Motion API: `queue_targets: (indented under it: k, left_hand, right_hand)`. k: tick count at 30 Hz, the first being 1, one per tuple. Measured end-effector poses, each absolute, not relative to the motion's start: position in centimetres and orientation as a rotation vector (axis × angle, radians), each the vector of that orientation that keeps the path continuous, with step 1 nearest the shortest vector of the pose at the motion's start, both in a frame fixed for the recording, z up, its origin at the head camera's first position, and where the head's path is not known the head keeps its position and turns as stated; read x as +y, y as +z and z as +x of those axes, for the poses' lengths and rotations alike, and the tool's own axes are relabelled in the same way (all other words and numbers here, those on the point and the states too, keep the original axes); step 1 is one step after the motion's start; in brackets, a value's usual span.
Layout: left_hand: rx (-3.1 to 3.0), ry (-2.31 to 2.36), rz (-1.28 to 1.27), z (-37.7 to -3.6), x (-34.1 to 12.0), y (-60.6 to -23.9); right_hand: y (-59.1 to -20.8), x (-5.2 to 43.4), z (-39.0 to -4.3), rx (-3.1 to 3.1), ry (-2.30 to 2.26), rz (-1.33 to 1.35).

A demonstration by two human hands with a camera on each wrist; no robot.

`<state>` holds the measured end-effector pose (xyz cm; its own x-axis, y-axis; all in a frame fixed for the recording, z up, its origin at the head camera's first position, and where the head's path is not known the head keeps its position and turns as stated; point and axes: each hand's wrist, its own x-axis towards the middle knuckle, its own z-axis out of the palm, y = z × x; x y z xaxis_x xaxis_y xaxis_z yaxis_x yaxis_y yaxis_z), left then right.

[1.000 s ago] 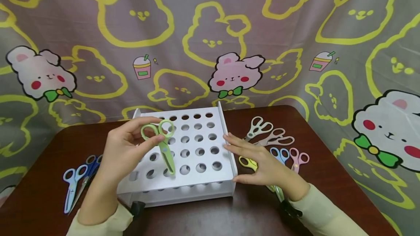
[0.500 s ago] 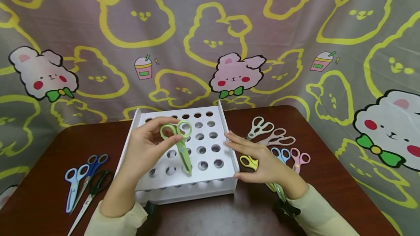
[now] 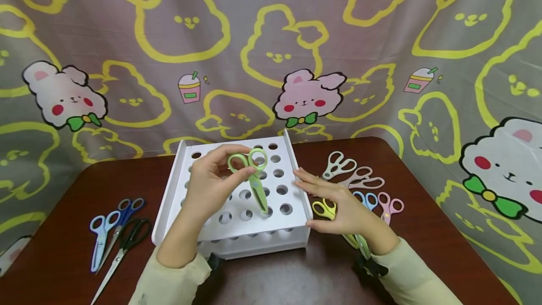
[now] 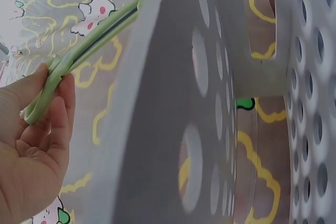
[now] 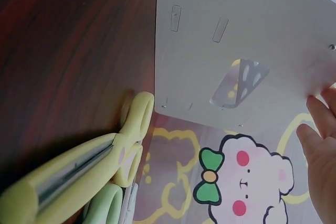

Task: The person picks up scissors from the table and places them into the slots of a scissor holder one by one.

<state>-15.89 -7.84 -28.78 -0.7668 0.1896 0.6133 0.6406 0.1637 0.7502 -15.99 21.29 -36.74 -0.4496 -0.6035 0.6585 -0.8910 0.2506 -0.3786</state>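
Note:
My left hand pinches green scissors by the handle loops, blades pointing down. They are over the white rack, whose slanted top has rows of round holes. The tip is at a front-row hole toward the right; whether it has entered cannot be told. In the left wrist view, thumb and fingers grip the green scissors beside the rack's holed panel. My right hand rests its fingertips against the rack's right side panel, fingers fairly straight. Yellow scissors lie beside that hand, partly hidden.
On the right of the brown table lie grey scissors, beige scissors, blue scissors and pink scissors. Left of the rack are light blue scissors, dark blue scissors and black-handled scissors. A patterned curtain hangs behind.
My left hand has carried the green scissors rightward across the rack's front holes. The black-handled scissors came into fuller view as the arm moved off. My right hand stays against the side panel.

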Motion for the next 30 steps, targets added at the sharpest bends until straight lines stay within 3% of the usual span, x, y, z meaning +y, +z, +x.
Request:
queue_targets:
  k: [30]
  left_hand:
    - [-2.157, -1.638, -0.912, -16.0, -4.0, -30.9]
  right_hand:
    - [-36.9, 21.5, -16.0, -2.210, 1.079, 1.350]
